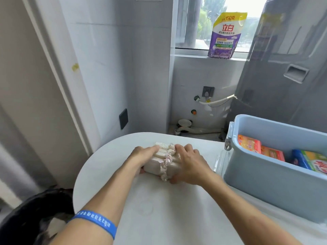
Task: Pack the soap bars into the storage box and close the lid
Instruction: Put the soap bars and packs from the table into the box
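A pale wrapped pack of soap bars point(163, 160), with a crinkled seam across its middle, lies on the white round table point(159, 209). My left hand point(143, 156) grips its left end and my right hand point(190, 164) grips its right end, fingers curled over the top. To the right stands the light blue storage box point(265, 175), open at the top. Inside it lie orange and red soap boxes point(260, 146) and a blue and green pack point(311, 160). A clear lid point(220, 160) rests beside the box's left wall, only partly visible.
A purple and yellow detergent pouch point(226, 36) stands on the window sill at the back. A grey appliance point(283, 68) rises behind the box. Pipes and a hose point(215, 101) run along the far wall. A dark chair point(35, 218) is at the lower left.
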